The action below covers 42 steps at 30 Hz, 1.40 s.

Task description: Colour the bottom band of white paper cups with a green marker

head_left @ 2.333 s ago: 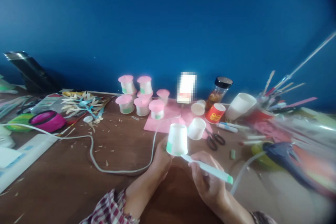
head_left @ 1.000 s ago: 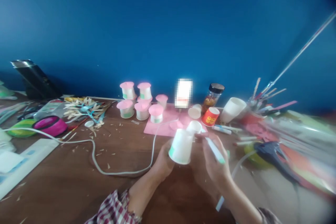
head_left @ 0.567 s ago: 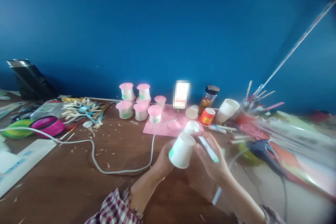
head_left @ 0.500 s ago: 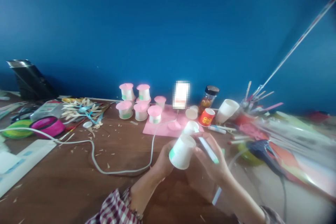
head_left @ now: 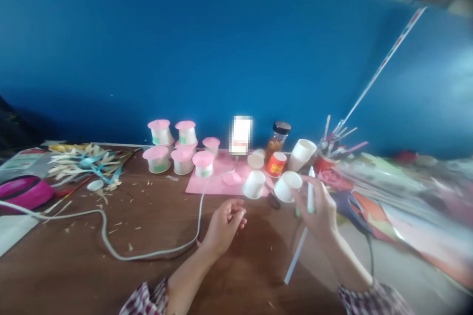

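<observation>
My left hand [head_left: 225, 226] hovers over the table, its fingers loosely curled, a little apart, and holding nothing. A white marker pen [head_left: 311, 194] with a green end is held upright in my right hand [head_left: 320, 209]. The fingertips of that hand are at the rim of a white paper cup [head_left: 286, 188]; whether they grip it I cannot tell. Just left of it stands another white paper cup [head_left: 254, 185]. A pair of scissors [head_left: 272, 199] shows partly between the two cups. Under my right hand lies a thin white strip [head_left: 296, 258].
Several cups with pink paper discs [head_left: 158, 153] are grouped back left, some stacked. Behind lie a pink sheet [head_left: 195, 185], a lit phone [head_left: 242, 135], a red cup [head_left: 276, 164] and a jar [head_left: 280, 135]. A white cable [head_left: 148, 257] crosses the left; plastic packets [head_left: 388, 187] lie right.
The cup that was between my hands now stands on the table. My left hand has let go of it. My right hand has moved right with the marker pen, and the view has shifted right.
</observation>
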Motion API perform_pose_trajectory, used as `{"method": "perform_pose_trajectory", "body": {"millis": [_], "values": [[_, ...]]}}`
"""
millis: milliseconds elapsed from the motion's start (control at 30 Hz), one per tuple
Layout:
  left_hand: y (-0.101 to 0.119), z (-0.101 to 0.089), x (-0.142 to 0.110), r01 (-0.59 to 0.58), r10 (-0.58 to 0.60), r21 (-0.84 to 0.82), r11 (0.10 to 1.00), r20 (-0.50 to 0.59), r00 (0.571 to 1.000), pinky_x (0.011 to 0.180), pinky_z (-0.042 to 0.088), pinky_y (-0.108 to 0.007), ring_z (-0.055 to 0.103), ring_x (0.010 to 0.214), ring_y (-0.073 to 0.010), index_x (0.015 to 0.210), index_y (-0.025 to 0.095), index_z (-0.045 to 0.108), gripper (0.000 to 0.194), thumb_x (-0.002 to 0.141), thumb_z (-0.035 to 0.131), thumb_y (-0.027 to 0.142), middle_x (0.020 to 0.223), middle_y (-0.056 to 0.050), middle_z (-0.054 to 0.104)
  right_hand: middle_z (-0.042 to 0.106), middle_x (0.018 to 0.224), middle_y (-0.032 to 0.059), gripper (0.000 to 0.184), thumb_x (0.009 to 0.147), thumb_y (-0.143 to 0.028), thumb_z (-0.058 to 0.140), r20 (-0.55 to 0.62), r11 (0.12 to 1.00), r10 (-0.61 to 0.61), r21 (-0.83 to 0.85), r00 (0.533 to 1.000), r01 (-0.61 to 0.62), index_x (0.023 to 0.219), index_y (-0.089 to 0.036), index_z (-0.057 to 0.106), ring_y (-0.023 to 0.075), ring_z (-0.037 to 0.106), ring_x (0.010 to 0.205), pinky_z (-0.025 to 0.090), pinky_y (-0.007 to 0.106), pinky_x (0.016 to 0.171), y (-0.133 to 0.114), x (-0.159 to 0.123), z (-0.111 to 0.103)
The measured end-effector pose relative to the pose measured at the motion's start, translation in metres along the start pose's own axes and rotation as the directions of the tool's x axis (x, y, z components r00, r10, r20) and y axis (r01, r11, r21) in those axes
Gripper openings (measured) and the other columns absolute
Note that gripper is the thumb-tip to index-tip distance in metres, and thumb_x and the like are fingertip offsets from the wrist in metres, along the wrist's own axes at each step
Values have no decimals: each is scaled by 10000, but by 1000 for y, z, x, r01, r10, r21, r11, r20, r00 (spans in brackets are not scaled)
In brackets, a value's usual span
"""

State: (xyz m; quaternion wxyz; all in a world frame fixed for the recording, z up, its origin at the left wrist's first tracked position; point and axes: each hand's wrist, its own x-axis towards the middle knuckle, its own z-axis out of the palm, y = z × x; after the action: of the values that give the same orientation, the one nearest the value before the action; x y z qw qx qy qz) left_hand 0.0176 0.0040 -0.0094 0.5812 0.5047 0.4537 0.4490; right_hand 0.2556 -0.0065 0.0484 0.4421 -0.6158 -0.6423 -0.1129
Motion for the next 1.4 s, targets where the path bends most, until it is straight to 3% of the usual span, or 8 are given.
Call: {"method": "perform_pose_trajectory", "body": {"millis": [167, 500, 833, 1167, 1300, 1400], "values": [[9, 2, -3, 14, -14, -20, 1000, 1, 1000, 596, 524, -271, 646, 649, -141, 1017, 152, 589, 350, 738, 649, 354, 804, -22, 637, 674, 937, 88, 347, 850, -481, 536, -15, 994, 3, -111, 1000, -4, 1049, -199, 564, 241, 636, 801, 470, 332, 690, 15, 6, 10], [-2, -1, -2, 10, -8, -29, 1000, 43, 999, 639, 542, -305, 647, 692, -159, 1021, 146, 584, 368, 761, 646, 399, 835, -44, 646, 685, 911, 72, 283, 861, -418, 515, 85, 988, 30, -150, 996, -17, 1047, -210, 567, 242, 637, 813, 451, 311, 665, 17, 4, 35], [-2, -1, -2, 4, -5, 13, 1000, 47, 999, 646, 550, -298, 652, 692, -156, 1005, 156, 598, 353, 767, 647, 413, 830, -41, 661, 696, 912, 73, 283, 867, -399, 530, 85, 982, 83, -176, 993, -67, 1072, -211, 583, 252, 649, 823, 467, 330, 677, 21, 3, 39], [-2, -4, -1, -1, -2, 89, 996, 29, 1000, 703, 542, -308, 655, 742, -159, 1036, 153, 578, 341, 808, 605, 406, 861, -50, 666, 688, 1047, 107, 250, 875, -232, 538, -140, 997, -59, 31, 988, 64, 1121, -188, 562, 251, 651, 956, 514, 388, 826, 15, -2, 28], [5, -1, -6, 22, -21, 122, 992, -12, 1000, 700, 538, -311, 657, 741, -167, 1020, 152, 586, 338, 795, 610, 403, 863, -54, 672, 701, 986, 91, 196, 872, -163, 548, -290, 986, -77, 120, 954, 116, 1063, -187, 583, 226, 676, 893, 537, 369, 803, 4, -8, 19], [15, 2, -10, 19, -17, 167, 986, -14, 1000, 691, 538, -313, 653, 742, -169, 1014, 154, 593, 335, 795, 606, 408, 868, -53, 665, 712, 900, 60, 146, 892, -149, 530, -266, 965, -46, 237, 963, 111, 1013, -196, 597, 198, 692, 802, 560, 338, 747, -7, -15, 18]]}}
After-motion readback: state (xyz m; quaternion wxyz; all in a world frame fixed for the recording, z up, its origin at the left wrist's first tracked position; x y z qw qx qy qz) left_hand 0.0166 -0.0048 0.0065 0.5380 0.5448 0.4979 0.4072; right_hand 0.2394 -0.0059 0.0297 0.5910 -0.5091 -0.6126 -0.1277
